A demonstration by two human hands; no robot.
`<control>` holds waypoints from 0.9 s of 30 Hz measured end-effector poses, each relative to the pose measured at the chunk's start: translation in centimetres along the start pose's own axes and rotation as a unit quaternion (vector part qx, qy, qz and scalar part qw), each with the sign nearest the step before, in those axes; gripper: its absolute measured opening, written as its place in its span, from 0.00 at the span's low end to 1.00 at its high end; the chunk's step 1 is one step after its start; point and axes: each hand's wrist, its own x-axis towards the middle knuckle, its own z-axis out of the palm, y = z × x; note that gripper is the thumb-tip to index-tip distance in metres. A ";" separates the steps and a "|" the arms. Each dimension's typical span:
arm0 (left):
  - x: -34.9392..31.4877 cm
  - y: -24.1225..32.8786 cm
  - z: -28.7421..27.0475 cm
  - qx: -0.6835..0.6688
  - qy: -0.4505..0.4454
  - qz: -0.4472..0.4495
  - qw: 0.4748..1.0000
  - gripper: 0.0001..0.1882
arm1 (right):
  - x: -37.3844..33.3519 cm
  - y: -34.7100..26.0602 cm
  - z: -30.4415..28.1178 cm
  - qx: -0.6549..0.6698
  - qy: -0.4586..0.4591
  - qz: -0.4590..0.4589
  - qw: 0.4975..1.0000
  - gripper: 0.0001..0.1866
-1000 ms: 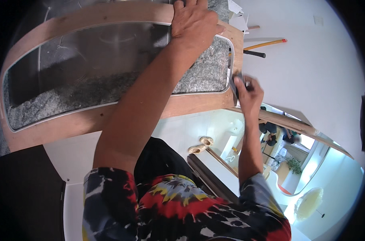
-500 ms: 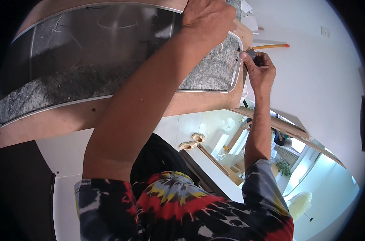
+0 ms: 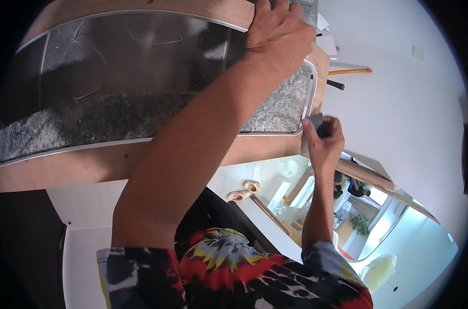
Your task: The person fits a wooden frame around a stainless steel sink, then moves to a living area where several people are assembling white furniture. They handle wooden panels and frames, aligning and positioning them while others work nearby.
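Observation:
A curved light-brown wooden board (image 3: 84, 165) has a long opening edged by a thin white strip (image 3: 193, 139). Grey mottled stone (image 3: 278, 105) and a dark glossy surface (image 3: 141, 56) show inside it. My left hand (image 3: 281, 32) is closed over the board's far right part, its fingertips cut off by the picture's top. My right hand (image 3: 327, 143) pinches a small dark grey block (image 3: 315, 121) against the opening's near right corner. Whether the block touches the white strip or the wood beside it, I cannot tell.
Beyond the board's right end lie a black handle (image 3: 335, 85), a yellow-orange stick (image 3: 350, 71) and white scraps (image 3: 326, 44). A white wall (image 3: 388, 92) stands right. Light shoes (image 3: 239, 195), wooden strips (image 3: 270, 213) and distant people (image 3: 356, 188) are lower down.
My right hand has moved nearer to me along the board's right end with the grey block, uncovering the black handle. My left hand remains on the board. The whole view has shifted slightly.

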 end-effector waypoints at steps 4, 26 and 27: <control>-0.2 0.0 -0.5 -0.005 0.011 0.030 0.999 0.13 | 4.2 -1.9 -0.1 0.070 -0.019 0.075 0.994 0.21; -0.6 0.3 -0.9 -0.027 0.013 0.027 0.999 0.15 | 5.4 -0.1 1.6 0.134 0.016 0.083 0.987 0.24; -0.6 0.4 -1.0 -0.030 0.011 0.027 0.999 0.15 | 7.7 -0.9 1.5 0.119 0.012 0.075 0.990 0.23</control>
